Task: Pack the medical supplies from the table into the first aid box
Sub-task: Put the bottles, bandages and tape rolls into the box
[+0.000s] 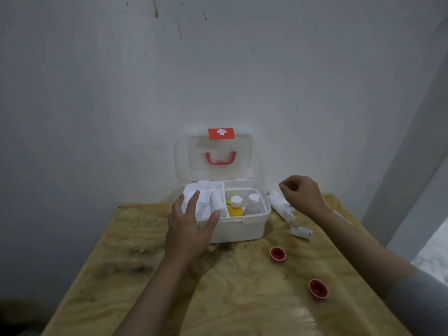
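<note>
A white first aid box (244,229) stands open at the back of the wooden table (145,275), its clear lid (215,156) raised against the wall. Inside are white bandage rolls (217,202) on the left, a yellow bottle (235,209) and a white bottle (253,202) on the right. My left hand (189,229) rests open on the box's front left corner. My right hand (301,195) hovers right of the box with fingers curled, above a long white wrapped roll (282,207); nothing shows in its grip. A smaller wrapped roll (300,232) lies nearer on the table.
Two red caps (278,253) (318,288) lie on the table's right side. A white wall rises just behind the box. The table's right edge runs close to a grey door frame (412,141).
</note>
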`<control>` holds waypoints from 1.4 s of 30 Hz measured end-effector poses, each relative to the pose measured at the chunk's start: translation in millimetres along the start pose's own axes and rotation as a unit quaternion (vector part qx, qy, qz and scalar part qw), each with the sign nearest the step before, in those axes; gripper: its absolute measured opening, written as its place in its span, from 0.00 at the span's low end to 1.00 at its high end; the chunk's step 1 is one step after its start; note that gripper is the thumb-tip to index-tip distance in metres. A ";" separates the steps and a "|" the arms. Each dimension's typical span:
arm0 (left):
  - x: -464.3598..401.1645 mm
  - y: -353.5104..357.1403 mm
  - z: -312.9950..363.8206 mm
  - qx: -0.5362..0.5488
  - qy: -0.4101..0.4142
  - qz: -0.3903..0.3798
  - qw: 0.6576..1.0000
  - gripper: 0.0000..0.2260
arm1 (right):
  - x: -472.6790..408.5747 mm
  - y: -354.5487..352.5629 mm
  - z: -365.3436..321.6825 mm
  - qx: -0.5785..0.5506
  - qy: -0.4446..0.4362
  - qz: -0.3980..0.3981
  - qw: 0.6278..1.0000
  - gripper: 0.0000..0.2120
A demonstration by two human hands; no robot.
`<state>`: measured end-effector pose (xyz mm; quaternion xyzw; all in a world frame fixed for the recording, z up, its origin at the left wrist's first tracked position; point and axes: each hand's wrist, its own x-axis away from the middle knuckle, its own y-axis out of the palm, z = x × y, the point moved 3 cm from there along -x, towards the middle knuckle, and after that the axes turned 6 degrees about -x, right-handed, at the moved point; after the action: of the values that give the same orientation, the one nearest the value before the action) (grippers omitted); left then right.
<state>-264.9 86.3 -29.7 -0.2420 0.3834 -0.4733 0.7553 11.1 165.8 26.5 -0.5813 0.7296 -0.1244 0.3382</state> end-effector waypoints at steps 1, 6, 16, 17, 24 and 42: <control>0.2 -0.1 1.3 0.002 -0.006 0.007 1.000 0.37 | -1.6 1.4 14.0 0.020 0.009 -0.016 1.000 0.06; 0.1 3.4 7.0 -0.001 -0.043 0.039 0.998 0.33 | -0.9 23.8 59.4 0.122 0.048 -0.149 0.980 0.21; -1.9 5.9 7.1 -0.012 -0.047 0.059 0.997 0.33 | -2.8 9.9 57.5 0.049 0.028 -0.075 0.996 0.15; -2.0 6.0 7.0 -0.015 -0.044 0.061 0.997 0.33 | -5.6 2.5 53.8 0.041 0.020 -0.064 0.997 0.15; -1.4 7.0 6.7 -0.011 -0.039 0.069 0.997 0.33 | -17.0 -51.4 -8.0 -0.058 -0.092 -0.063 0.992 0.14; 0.4 5.3 7.2 -0.005 -0.031 0.063 0.998 0.34 | -42.6 35.4 -54.4 0.203 -0.156 -0.351 0.901 0.14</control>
<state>-256.2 88.3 -29.5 -0.2359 0.3770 -0.4153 0.7936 -46.6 204.4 61.3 -0.7305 0.3749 -0.2882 0.4927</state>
